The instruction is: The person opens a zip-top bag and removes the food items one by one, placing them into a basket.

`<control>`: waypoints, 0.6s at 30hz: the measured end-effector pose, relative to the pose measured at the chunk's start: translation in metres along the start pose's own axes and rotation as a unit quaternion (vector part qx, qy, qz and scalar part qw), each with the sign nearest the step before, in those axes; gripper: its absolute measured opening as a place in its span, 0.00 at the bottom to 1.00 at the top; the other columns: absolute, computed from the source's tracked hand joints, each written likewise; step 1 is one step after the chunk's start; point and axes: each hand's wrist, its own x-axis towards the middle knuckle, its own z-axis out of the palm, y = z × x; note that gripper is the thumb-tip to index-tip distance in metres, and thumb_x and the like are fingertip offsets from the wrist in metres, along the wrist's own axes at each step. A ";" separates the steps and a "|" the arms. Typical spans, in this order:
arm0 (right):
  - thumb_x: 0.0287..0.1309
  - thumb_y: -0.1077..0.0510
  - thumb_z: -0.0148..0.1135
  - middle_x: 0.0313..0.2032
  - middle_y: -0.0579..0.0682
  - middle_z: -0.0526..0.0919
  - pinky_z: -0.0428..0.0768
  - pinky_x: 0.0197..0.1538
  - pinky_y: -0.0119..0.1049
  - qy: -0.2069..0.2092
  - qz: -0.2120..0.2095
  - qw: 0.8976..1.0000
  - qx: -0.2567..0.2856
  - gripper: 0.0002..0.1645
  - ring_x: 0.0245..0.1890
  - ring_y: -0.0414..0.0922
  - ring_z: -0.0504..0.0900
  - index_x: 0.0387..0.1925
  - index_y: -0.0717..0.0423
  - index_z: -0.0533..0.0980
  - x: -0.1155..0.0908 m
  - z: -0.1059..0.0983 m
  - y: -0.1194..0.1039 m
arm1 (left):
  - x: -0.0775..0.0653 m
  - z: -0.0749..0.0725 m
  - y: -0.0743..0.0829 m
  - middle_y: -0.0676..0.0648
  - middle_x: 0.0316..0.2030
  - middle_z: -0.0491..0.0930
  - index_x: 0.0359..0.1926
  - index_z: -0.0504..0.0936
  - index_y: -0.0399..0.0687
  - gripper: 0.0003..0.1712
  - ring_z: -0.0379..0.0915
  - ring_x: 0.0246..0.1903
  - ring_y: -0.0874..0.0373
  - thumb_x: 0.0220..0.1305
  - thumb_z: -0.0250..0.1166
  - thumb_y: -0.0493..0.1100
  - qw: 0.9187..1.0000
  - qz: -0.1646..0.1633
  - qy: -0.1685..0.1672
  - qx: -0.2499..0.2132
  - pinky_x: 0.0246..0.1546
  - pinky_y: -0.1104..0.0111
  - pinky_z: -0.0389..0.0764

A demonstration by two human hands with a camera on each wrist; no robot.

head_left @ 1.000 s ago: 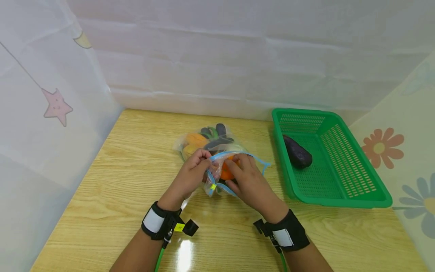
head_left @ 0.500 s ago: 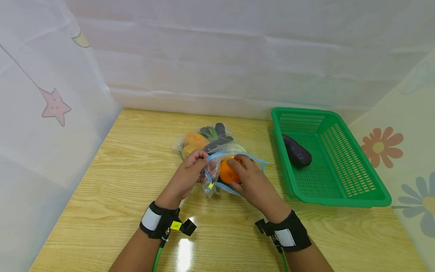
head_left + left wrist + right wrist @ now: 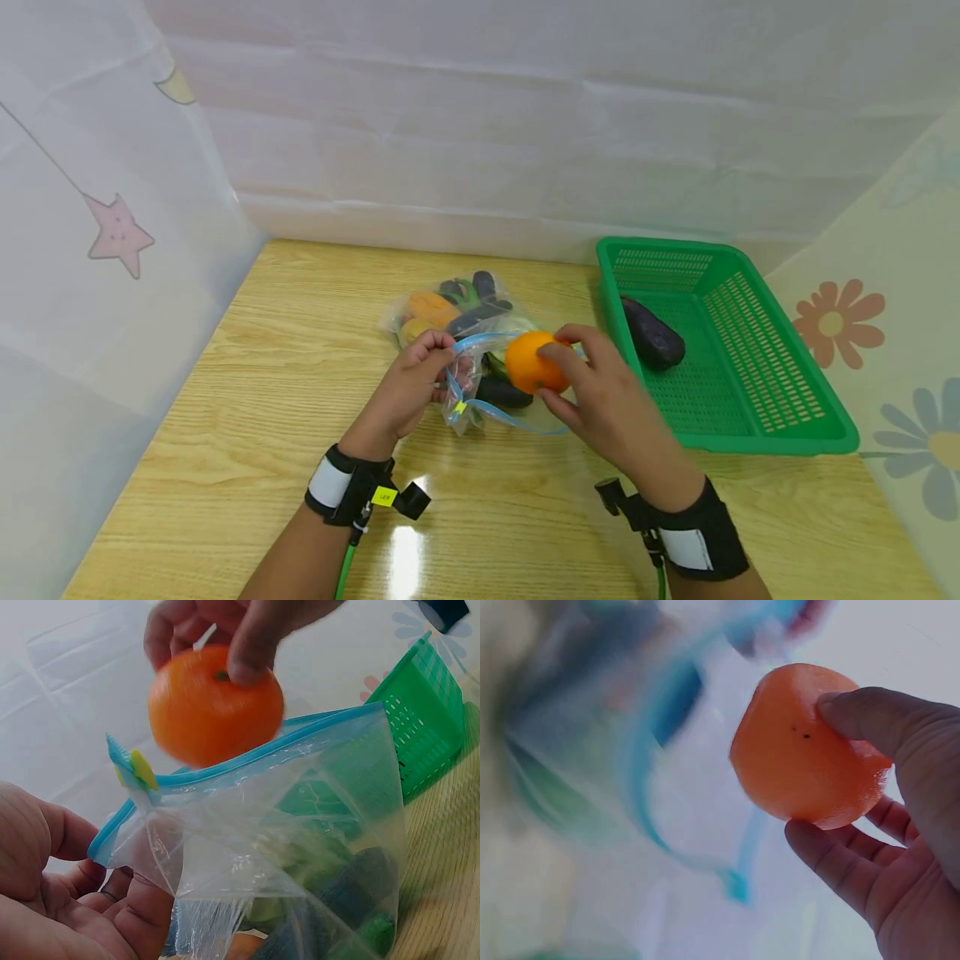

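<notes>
My right hand (image 3: 611,400) grips an orange (image 3: 534,363) between thumb and fingers, over the right part of the mouth of a clear zip bag (image 3: 491,337). In the left wrist view the orange (image 3: 214,712) is at the level of the bag's blue zip rim, overlapping it. My left hand (image 3: 408,379) pinches the left side of that rim, close to the yellow slider (image 3: 142,769). Through the bag show dark eggplants (image 3: 480,317), an orange-yellow fruit (image 3: 433,308) and some green vegetables. A dark eggplant (image 3: 504,392) lies at the opening.
A green plastic basket (image 3: 750,446) stands to the right of the bag. Inside it, against its left wall, lies a large dark eggplant (image 3: 654,335). The wooden table (image 3: 300,350) meets a white cloth backdrop at its far edge.
My right hand has drawn the orange up and to the right from inside the bag's mouth, uncovering the dark eggplant below. My left hand has stayed on the rim.
</notes>
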 end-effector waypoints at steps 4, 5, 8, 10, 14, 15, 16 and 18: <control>0.41 0.68 0.80 0.51 0.66 0.69 0.81 0.37 0.47 0.029 0.038 0.999 -0.008 0.33 0.42 0.57 0.75 0.50 0.62 0.72 0.000 -0.024 0.026 | 0.000 -0.001 0.000 0.43 0.42 0.78 0.47 0.66 0.40 0.07 0.78 0.32 0.58 0.79 0.45 0.41 1.000 0.002 -0.001 -0.002 0.25 0.71 0.75; 0.42 0.69 0.79 0.51 0.66 0.69 0.81 0.39 0.50 0.029 0.055 0.998 -0.007 0.33 0.44 0.58 0.75 0.51 0.63 0.72 0.000 -0.028 0.035 | 0.000 -0.001 0.000 0.43 0.42 0.78 0.47 0.66 0.40 0.08 0.78 0.32 0.58 0.79 0.45 0.41 1.000 0.002 0.000 -0.002 0.25 0.71 0.75; 0.47 0.71 0.76 0.52 0.68 0.66 0.81 0.39 0.53 0.020 0.114 0.993 0.005 0.32 0.44 0.60 0.74 0.53 0.66 0.70 0.001 -0.035 0.065 | 0.000 -0.002 0.001 0.43 0.42 0.78 0.47 0.66 0.40 0.07 0.77 0.31 0.58 0.78 0.46 0.40 1.000 0.004 0.005 -0.002 0.24 0.71 0.74; 0.50 0.71 0.73 0.53 0.69 0.64 0.79 0.40 0.57 0.006 0.156 0.988 0.013 0.31 0.44 0.62 0.73 0.55 0.66 0.69 0.001 -0.037 0.086 | 0.000 -0.002 0.001 0.44 0.41 0.78 0.47 0.67 0.40 0.07 0.77 0.31 0.58 0.78 0.46 0.40 1.000 0.005 0.007 -0.002 0.24 0.71 0.74; 0.58 0.68 0.68 0.55 0.71 0.61 0.74 0.44 0.63 -0.034 0.242 0.969 0.021 0.31 0.44 0.67 0.70 0.60 0.68 0.66 -0.005 -0.042 0.125 | -0.001 -0.001 0.001 0.45 0.41 0.78 0.46 0.67 0.41 0.08 0.77 0.31 0.58 0.78 0.45 0.41 1.000 0.005 0.003 -0.002 0.25 0.71 0.74; 0.60 0.66 0.67 0.56 0.72 0.60 0.73 0.45 0.64 -0.046 0.261 0.964 0.020 0.31 0.44 0.68 0.70 0.62 0.68 0.65 -0.007 -0.044 0.134 | -0.002 -0.001 0.001 0.45 0.40 0.78 0.46 0.67 0.41 0.08 0.77 0.31 0.58 0.78 0.45 0.41 1.000 0.005 0.002 -0.003 0.25 0.71 0.74; 0.61 0.65 0.66 0.57 0.73 0.59 0.72 0.46 0.65 -0.059 0.278 0.959 0.018 0.32 0.45 0.68 0.69 0.63 0.68 0.64 -0.009 -0.046 0.142 | -0.002 0.000 0.001 0.45 0.40 0.78 0.46 0.67 0.41 0.08 0.77 0.31 0.58 0.78 0.45 0.41 1.000 0.005 0.000 -0.003 0.25 0.71 0.74; 0.64 0.62 0.64 0.59 0.74 0.58 0.72 0.46 0.66 -0.087 0.307 0.948 0.014 0.32 0.45 0.69 0.68 0.64 0.68 0.63 -0.013 -0.049 0.157 | -0.002 0.000 0.001 0.45 0.40 0.78 0.46 0.67 0.41 0.08 0.77 0.31 0.58 0.78 0.45 0.41 1.000 0.004 -0.002 -0.004 0.25 0.71 0.75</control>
